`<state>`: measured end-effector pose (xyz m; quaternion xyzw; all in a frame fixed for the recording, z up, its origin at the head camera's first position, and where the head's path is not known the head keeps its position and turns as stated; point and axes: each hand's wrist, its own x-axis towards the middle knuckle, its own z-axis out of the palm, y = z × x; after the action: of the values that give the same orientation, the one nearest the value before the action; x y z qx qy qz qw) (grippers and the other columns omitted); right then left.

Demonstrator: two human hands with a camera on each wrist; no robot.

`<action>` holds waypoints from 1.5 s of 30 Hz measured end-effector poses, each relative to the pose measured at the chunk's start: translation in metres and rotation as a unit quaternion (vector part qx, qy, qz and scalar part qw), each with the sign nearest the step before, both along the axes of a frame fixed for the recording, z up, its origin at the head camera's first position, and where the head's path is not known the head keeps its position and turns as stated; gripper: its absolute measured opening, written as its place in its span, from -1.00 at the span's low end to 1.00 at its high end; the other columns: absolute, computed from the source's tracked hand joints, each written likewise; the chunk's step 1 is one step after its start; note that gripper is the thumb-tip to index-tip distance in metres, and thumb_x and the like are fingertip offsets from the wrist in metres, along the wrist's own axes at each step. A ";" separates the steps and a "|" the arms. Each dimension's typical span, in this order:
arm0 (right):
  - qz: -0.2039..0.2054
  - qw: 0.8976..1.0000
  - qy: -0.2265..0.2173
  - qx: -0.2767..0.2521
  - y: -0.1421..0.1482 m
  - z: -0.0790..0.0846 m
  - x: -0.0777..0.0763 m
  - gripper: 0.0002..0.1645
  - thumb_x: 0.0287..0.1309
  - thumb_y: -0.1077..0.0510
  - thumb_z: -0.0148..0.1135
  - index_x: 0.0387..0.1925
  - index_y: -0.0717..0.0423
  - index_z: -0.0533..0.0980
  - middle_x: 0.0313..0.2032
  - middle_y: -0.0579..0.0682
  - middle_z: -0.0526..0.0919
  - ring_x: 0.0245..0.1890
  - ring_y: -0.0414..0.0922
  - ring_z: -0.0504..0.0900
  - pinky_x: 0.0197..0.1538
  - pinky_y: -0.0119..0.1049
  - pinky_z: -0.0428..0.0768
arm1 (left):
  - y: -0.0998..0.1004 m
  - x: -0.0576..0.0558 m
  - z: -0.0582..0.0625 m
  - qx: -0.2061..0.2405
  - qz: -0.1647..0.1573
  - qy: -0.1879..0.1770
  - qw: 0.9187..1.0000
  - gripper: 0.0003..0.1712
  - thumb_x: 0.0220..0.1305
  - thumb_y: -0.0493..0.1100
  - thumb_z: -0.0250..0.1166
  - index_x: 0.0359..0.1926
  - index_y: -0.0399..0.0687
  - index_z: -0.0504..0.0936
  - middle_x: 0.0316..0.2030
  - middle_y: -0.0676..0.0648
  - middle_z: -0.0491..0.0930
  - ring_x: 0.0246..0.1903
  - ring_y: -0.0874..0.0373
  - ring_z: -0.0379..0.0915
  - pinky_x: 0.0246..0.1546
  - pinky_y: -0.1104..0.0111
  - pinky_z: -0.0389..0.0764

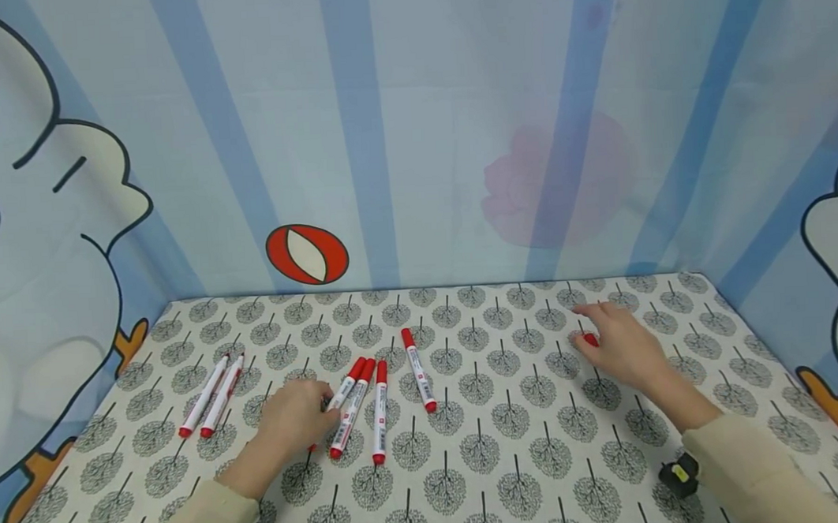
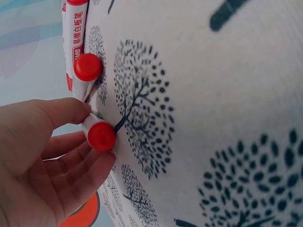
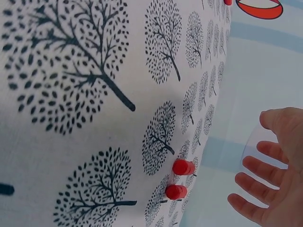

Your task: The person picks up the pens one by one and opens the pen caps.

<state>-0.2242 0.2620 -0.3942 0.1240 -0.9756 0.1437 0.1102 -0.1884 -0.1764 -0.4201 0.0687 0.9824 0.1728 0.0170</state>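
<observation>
1. Two hands worked over a tree-printed cloth (image 1: 479, 424). The left hand (image 1: 294, 420) pinched one red-ended white marker (image 2: 101, 136) between its thumb and curled fingers; whether the marker was lifted, I could not tell.
2. The right hand (image 1: 624, 347) had its fingers spread, without hold of anything, near two red-ended pens (image 3: 183, 167) lying on the cloth.
3. I judged the step in hand to be the picking up of markers, with the left side further along.
4. Next, it seemed, the left called for a careful lift, not disturbing its neighbours; the right needed to come down and pinch.
5. Beside the held marker lay a lettered marker (image 2: 77, 29), showing "易擦白板笔" (easy-wipe whiteboard pen) and "ARD". No brand was readable to me.
6. Farther out lay a single marker (image 1: 418, 368) and, leftmost, a pair of markers (image 1: 222, 396).
</observation>
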 end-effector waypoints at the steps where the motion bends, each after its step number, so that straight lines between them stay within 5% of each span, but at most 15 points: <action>1: -0.001 1.000 0.001 0.002 -0.001 0.000 0.001 -0.42 0.15 -0.01 0.14 0.16 0.16 0.36 -0.03 0.29 0.49 -0.34 0.06 0.51 -0.57 -0.29 0.38 | 0.000 0.000 0.000 0.001 0.002 -0.001 1.000 -0.93 -0.01 -0.17 0.31 -0.51 -0.05 0.61 -0.71 0.06 0.44 -0.80 0.23 0.27 -0.81 0.43 0.25; 7: 0.006 1.000 0.019 0.002 -0.005 0.000 0.005 -0.46 0.14 0.01 0.15 0.13 0.14 0.39 -0.03 0.27 0.51 -0.22 0.17 0.53 -0.60 -0.28 0.40 | -0.004 0.001 0.001 -0.013 0.000 0.006 1.000 -0.93 0.00 -0.19 0.29 -0.52 -0.05 0.57 -0.69 0.06 0.40 -0.73 0.20 0.26 -0.75 0.40 0.27; 13: 0.041 0.997 0.061 0.001 -0.009 -0.003 0.006 -0.51 0.10 0.08 0.21 0.07 0.17 0.43 -0.11 0.24 0.56 -0.39 0.03 0.52 -0.56 -0.26 0.41 | -0.010 -0.002 0.003 -0.037 -0.001 0.025 0.999 -0.89 0.00 -0.17 0.30 -0.40 -0.09 0.61 -0.65 0.06 0.42 -0.72 0.21 0.26 -0.77 0.40 0.27; 19: 0.042 0.997 0.059 -0.005 -0.013 -0.003 0.006 -0.51 0.08 0.06 0.23 0.06 0.12 0.45 -0.27 0.10 0.56 -0.53 -0.16 0.39 -0.62 -0.39 0.31 | -0.013 -0.004 0.008 -0.045 0.003 0.024 0.999 -0.87 0.02 -0.15 0.29 -0.35 -0.05 0.61 -0.69 0.08 0.41 -0.77 0.20 0.25 -0.82 0.42 0.26; 27: 0.060 0.996 0.069 0.011 -0.018 -0.004 0.006 -0.51 0.05 0.03 0.25 0.04 0.11 0.46 -0.06 0.15 0.59 -0.15 0.14 0.56 -0.36 -0.10 0.57 | -0.013 -0.005 0.019 -0.075 -0.014 0.041 0.996 -0.81 0.03 -0.16 0.27 -0.27 -0.03 0.64 -0.64 0.06 0.42 -0.78 0.22 0.24 -0.84 0.44 0.24; 38: 0.113 0.991 0.069 0.018 -0.031 -0.005 0.009 -0.50 0.06 0.05 0.27 0.04 0.12 0.46 -0.05 0.09 0.58 -0.13 0.10 0.57 -0.10 0.00 0.54 | -0.009 -0.003 0.030 -0.083 -0.045 0.069 0.993 -0.84 0.06 -0.17 0.27 -0.27 0.01 0.64 -0.58 0.05 0.45 -0.70 0.22 0.24 -0.80 0.44 0.26; 45: 0.129 0.989 0.076 0.018 -0.039 -0.004 0.011 -0.51 0.05 0.02 0.28 0.03 0.10 0.48 -0.07 0.06 0.59 -0.10 0.03 0.57 -0.11 -0.08 0.57 | 0.003 -0.005 0.033 -0.080 -0.054 0.078 0.992 -0.80 0.06 -0.18 0.26 -0.23 0.03 0.65 -0.49 0.04 0.53 -0.67 0.25 0.25 -0.78 0.44 0.27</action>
<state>-0.2127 0.2226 -0.3986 0.2615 -0.9425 0.1295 0.1627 -0.1933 -0.1731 -0.3869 0.1330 0.9863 0.0862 -0.0453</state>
